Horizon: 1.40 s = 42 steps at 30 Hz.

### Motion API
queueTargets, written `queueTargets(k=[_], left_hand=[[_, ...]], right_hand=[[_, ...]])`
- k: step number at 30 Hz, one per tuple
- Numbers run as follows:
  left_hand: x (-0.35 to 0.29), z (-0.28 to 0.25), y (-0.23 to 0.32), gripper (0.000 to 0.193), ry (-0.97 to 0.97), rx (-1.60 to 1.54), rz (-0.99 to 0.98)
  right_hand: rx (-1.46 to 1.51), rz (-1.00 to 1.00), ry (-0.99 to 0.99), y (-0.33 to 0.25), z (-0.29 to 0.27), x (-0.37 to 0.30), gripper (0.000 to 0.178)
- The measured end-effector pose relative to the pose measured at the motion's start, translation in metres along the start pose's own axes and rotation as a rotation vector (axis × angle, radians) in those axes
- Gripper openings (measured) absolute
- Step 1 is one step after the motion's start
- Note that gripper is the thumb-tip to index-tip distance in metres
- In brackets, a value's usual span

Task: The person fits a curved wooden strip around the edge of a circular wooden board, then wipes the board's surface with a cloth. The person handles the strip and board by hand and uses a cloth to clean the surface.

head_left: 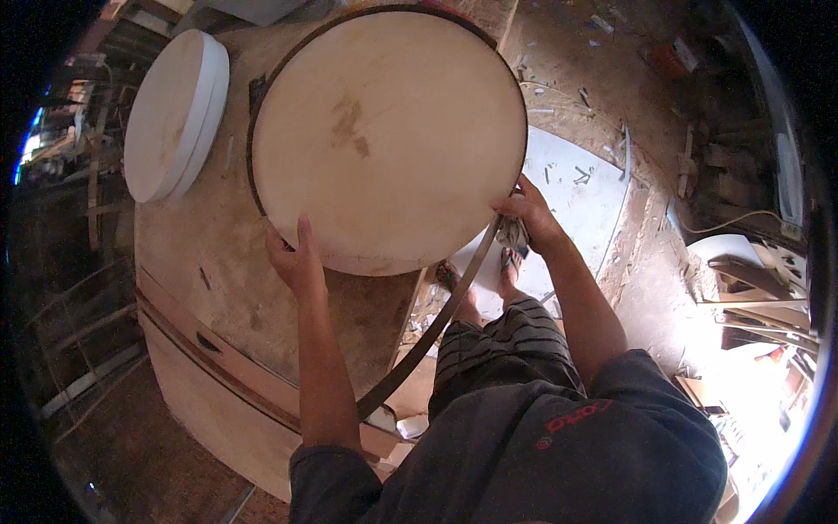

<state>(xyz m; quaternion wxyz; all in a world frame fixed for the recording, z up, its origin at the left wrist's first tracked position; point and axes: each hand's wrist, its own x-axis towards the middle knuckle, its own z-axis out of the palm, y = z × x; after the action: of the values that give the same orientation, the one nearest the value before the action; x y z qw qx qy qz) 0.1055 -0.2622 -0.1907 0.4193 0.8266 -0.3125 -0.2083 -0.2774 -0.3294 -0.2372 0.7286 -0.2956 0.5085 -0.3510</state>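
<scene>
A large round wooden board (401, 131) lies flat in front of me, its pale top marked by a brown smudge. A dark edging strip (428, 336) runs around much of its rim, and its loose end curves down past my right hand toward my left forearm. At the near left rim, my left hand (297, 258) grips the board, thumb on top and fingers at the edge. My right hand (531, 218) closes at the right rim, where the strip leaves the board. A crumpled greyish cloth (515, 234) shows just below the right hand; whether it is held I cannot tell.
The board rests on a worn, dusty workbench (236, 279). Two stacked white-edged round boards (179, 113) stand at its far left. A white sheet (567, 188) with scraps lies on the floor to the right. Wood offcuts (759, 306) are piled far right.
</scene>
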Motion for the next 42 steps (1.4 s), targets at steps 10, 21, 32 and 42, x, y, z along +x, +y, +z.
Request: queueTargets(k=[10, 21, 32, 42], left_hand=[[0.02, 0.0, -0.026, 0.069, 0.03, -0.247, -0.387], [0.042, 0.012, -0.048, 0.063, -0.141, -0.542, -0.351], [0.035, -0.005, -0.117, 0.063, -0.029, -0.625, -0.476], [-0.039, -0.012, -0.052, 0.07, -0.148, -0.669, -0.544]], right_hand=[[0.028, 0.058, -0.045, -0.013, -0.027, 0.008, 0.09], [-0.146, 0.016, -0.015, -0.056, -0.025, 0.034, 0.084], [-0.19, -0.102, -0.073, -0.066, -0.01, 0.02, 0.087], [-0.299, -0.152, -0.026, -0.098, -0.012, 0.065, 0.083]])
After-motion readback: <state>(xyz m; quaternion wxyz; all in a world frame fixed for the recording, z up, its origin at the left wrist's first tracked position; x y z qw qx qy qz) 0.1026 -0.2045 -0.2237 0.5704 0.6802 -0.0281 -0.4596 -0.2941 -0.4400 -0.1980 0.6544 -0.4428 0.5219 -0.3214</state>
